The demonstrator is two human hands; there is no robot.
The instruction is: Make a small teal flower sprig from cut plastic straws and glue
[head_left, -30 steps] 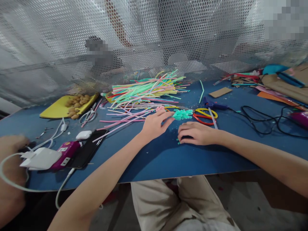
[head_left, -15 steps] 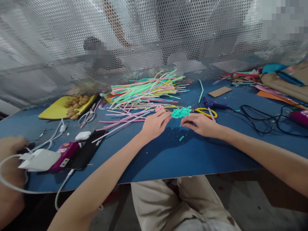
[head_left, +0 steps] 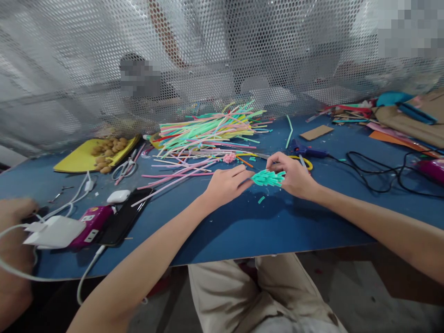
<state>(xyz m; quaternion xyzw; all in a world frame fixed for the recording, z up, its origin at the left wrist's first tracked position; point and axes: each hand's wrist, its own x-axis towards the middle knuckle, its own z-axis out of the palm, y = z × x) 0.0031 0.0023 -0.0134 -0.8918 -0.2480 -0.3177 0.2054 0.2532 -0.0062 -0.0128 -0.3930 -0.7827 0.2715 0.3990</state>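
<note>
Between my hands, above the blue table, is a teal sprig made of many short fuzzy pieces that look like pipe cleaner. My left hand pinches its left end, with thumb and fingers together. Curled around the sprig's right end is my right hand, whose fingertips are partly hidden. A small pink fuzzy cluster lies just behind my left hand. Scissors with yellow handles rest behind my right hand, partly covered by it. A teal scrap lies on the table in front of the sprig.
A heap of coloured pipe cleaners lies at the back. A blue glue gun and its black cable are on the right. A phone, power strip and white cables occupy the left, near another person's arm. Perforated metal stands behind.
The sprig has moved slightly right and toward me. My right hand has risen and now wraps its right end. My left hand has shifted slightly, uncovering the pink cluster.
</note>
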